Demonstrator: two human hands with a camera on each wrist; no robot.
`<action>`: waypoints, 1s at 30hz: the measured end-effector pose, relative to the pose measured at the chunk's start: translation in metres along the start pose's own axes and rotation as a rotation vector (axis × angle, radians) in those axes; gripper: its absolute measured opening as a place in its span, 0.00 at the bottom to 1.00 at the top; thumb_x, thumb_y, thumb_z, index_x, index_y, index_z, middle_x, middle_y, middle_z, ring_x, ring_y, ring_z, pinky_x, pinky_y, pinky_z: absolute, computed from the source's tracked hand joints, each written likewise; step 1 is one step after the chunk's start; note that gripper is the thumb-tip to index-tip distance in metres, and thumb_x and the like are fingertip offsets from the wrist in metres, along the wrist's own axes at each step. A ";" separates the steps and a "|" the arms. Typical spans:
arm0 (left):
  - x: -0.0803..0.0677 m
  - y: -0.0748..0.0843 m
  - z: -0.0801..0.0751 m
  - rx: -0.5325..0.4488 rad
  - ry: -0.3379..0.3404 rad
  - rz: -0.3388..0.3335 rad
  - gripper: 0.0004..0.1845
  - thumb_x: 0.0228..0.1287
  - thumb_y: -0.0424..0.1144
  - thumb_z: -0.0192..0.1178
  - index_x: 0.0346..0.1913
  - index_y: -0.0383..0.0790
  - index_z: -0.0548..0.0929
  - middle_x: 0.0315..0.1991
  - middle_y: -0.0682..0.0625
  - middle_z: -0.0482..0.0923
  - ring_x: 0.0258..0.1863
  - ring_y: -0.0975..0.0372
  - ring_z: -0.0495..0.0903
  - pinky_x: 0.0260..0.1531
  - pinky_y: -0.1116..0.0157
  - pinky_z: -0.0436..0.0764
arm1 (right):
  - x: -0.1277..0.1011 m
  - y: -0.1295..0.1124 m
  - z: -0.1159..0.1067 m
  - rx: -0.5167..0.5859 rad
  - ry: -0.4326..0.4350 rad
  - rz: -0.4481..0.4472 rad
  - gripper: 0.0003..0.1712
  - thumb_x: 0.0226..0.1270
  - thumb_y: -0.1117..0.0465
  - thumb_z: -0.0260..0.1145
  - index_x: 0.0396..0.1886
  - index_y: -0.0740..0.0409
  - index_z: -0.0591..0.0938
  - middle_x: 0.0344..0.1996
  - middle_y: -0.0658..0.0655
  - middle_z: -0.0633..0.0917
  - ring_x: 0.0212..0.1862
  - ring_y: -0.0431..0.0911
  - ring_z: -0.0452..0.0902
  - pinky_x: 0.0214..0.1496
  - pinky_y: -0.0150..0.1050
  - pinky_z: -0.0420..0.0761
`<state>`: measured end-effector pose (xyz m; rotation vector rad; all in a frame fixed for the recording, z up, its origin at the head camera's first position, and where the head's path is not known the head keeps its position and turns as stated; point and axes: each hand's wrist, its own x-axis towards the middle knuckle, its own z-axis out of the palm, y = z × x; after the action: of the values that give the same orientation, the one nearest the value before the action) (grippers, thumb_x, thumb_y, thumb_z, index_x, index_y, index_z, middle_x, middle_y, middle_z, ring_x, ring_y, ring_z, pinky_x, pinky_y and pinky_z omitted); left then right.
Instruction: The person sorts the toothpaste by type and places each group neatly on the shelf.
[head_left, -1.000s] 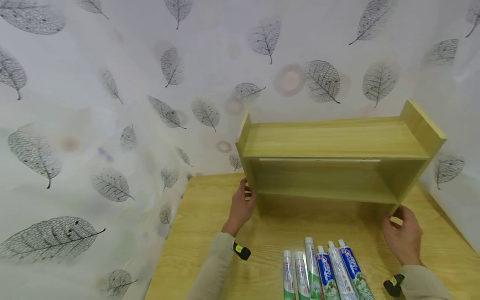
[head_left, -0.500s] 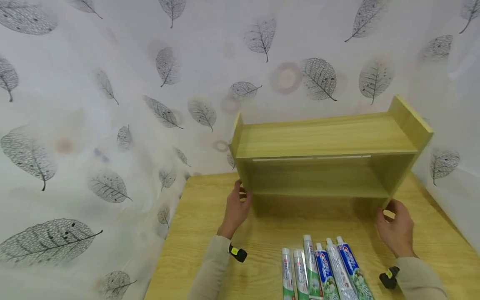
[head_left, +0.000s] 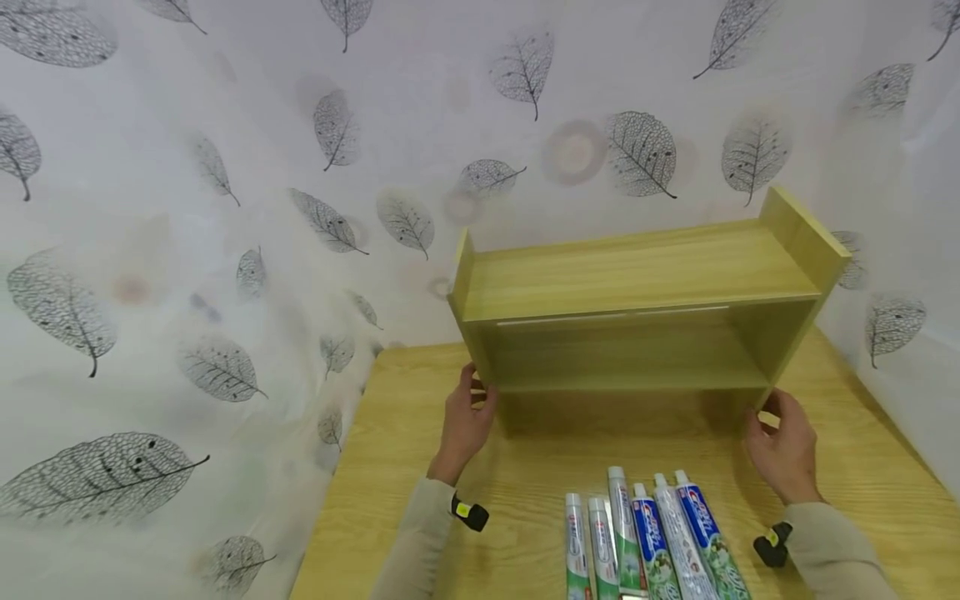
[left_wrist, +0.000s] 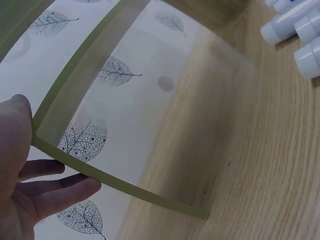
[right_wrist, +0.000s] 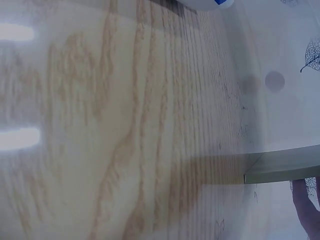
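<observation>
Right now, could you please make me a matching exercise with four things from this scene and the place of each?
Things:
1. left hand
2. right hand
3. toothpaste tubes
4. wooden shelf

Places:
A. in a row on the table, near the person
B. at the shelf's right panel
C. against the leaf-patterned wall
D. at the shelf's left panel

Pairs: 1-D, 2-B, 3-A, 4-C

Shelf unit (head_left: 637, 275), gripped at its lower corners by the left hand (head_left: 467, 421) and the right hand (head_left: 782, 454): yellow-green wood grain. Table (head_left: 405, 467) beneath the hands: pale oak grain. Toothpaste tubes (head_left: 648, 537) between the wrists: white caps, green, blue and white bodies. Wall covering (head_left: 225, 208) beyond the hands: white, printed with grey skeleton leaves. Sleeves (head_left: 420, 542): beige.
</observation>
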<state>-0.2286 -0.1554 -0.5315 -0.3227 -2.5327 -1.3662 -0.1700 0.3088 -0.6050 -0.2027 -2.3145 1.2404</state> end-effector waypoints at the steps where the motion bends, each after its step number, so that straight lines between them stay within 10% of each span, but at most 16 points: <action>1: -0.001 0.000 -0.001 0.000 0.001 0.002 0.24 0.84 0.40 0.57 0.77 0.45 0.71 0.49 0.39 0.86 0.48 0.47 0.93 0.45 0.58 0.95 | 0.000 0.000 0.000 0.002 -0.006 -0.002 0.26 0.81 0.66 0.61 0.73 0.71 0.74 0.61 0.73 0.80 0.51 0.13 0.60 0.46 0.04 0.67; 30: -0.015 -0.007 -0.012 0.006 0.084 0.059 0.22 0.80 0.35 0.60 0.72 0.41 0.75 0.46 0.36 0.88 0.42 0.44 0.94 0.38 0.59 0.95 | 0.003 -0.008 0.019 0.046 0.043 -0.023 0.24 0.75 0.74 0.64 0.68 0.72 0.78 0.57 0.73 0.82 0.51 0.15 0.62 0.48 0.05 0.67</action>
<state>-0.2151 -0.1708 -0.5352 -0.3287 -2.4396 -1.3217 -0.1809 0.2910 -0.6066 -0.1849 -2.2427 1.2647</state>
